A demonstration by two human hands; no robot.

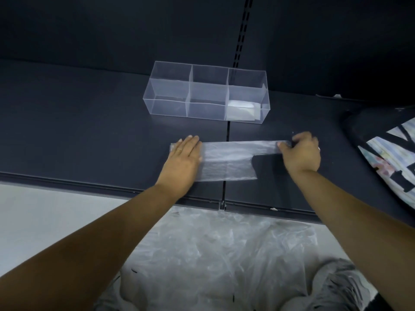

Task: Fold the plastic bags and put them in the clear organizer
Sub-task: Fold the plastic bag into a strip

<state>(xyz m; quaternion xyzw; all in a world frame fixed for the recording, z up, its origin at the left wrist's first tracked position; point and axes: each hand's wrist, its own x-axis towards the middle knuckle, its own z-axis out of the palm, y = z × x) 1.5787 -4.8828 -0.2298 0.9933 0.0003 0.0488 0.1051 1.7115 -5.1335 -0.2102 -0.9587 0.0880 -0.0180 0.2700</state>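
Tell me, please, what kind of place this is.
Probably a shop or stockroom. The dark metal shelf has a slotted upright in its back panel, like store shelving; a clear organizer stands on it, and loose bags lie on the floor below.

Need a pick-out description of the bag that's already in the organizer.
On the dark shelf stands a clear organizer, divided into compartments. In its right-end compartment a folded bag lies flat on the bottom. It is a small white packet inside the box, unlike the long bag strip spread on the shelf nearer the person.
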